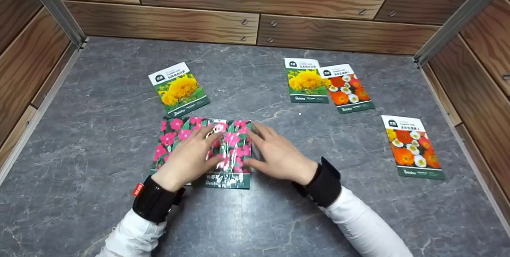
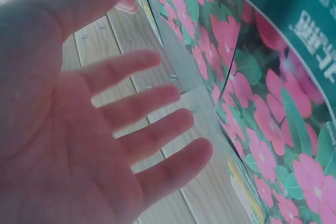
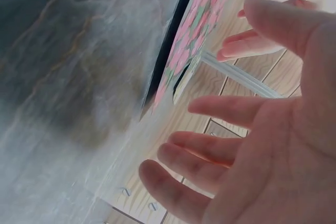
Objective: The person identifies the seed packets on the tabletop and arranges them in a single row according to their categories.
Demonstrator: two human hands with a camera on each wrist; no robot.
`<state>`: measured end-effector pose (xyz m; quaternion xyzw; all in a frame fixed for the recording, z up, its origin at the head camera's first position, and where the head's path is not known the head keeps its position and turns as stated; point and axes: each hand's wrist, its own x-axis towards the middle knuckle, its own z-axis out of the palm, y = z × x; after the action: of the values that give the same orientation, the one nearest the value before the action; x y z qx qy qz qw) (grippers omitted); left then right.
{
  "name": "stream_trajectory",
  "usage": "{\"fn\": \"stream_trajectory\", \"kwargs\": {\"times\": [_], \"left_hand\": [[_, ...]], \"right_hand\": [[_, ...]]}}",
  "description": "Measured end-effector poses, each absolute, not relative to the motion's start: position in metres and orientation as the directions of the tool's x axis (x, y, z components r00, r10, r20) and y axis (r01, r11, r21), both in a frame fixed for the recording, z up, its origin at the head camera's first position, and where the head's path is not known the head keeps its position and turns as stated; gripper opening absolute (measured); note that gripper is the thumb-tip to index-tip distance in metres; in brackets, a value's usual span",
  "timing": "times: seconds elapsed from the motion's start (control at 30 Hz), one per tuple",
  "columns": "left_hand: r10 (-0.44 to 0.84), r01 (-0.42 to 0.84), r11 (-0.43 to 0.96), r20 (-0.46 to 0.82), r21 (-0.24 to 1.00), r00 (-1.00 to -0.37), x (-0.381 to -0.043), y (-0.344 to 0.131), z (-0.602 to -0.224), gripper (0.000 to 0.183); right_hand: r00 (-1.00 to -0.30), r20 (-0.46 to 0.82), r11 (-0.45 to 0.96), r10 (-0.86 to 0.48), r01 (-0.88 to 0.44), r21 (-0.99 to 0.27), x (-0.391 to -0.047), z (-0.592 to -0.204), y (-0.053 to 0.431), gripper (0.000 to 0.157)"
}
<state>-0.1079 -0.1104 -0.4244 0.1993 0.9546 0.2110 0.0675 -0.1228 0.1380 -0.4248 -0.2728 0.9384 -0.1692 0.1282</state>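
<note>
Two seed packets with pink flowers lie side by side at the centre left, a left one (image 1: 169, 137) and a right one (image 1: 235, 151); their seam shows in the left wrist view (image 2: 278, 114). Over them hovers my left hand (image 1: 187, 161), fingers spread and nearly straight, palm bare in its wrist view (image 2: 79, 145). My right hand (image 1: 281, 155) is at the right packet's right edge, its fingers extended. Whether its fingertips touch that edge I cannot tell. Neither palm holds anything.
Behind the pink packets lies a yellow-flower packet (image 1: 179, 89). Another yellow-flower packet (image 1: 305, 83) is partly overlapped by an orange-flower packet (image 1: 346, 89) at the back. A second orange-flower packet (image 1: 414, 147) lies at right. Wood-patterned walls (image 1: 199, 22) enclose the grey marbled table (image 1: 99, 129).
</note>
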Motion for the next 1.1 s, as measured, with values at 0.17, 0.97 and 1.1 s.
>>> {"fn": "stream_trajectory", "kwargs": {"times": [0.17,0.97,1.1], "left_hand": [[0.333,0.306,0.824,0.031,0.477,-0.943,-0.11,-0.116,-0.423,0.06],[0.022,-0.138,0.755,-0.235,0.641,-0.972,-0.181,-0.208,-0.423,0.063],[0.041,-0.121,0.771,-0.238,0.625,-0.971,-0.189,-0.203,-0.423,0.06]], "right_hand": [[-0.818,-0.17,0.788,-0.55,-0.442,-0.428,-0.125,-0.426,0.14,0.08],[-0.756,-0.28,0.756,-0.592,-0.399,-0.52,-0.233,-0.411,0.045,0.07],[-0.773,-0.289,0.766,-0.564,-0.359,-0.533,-0.248,-0.417,0.033,0.066]]}}
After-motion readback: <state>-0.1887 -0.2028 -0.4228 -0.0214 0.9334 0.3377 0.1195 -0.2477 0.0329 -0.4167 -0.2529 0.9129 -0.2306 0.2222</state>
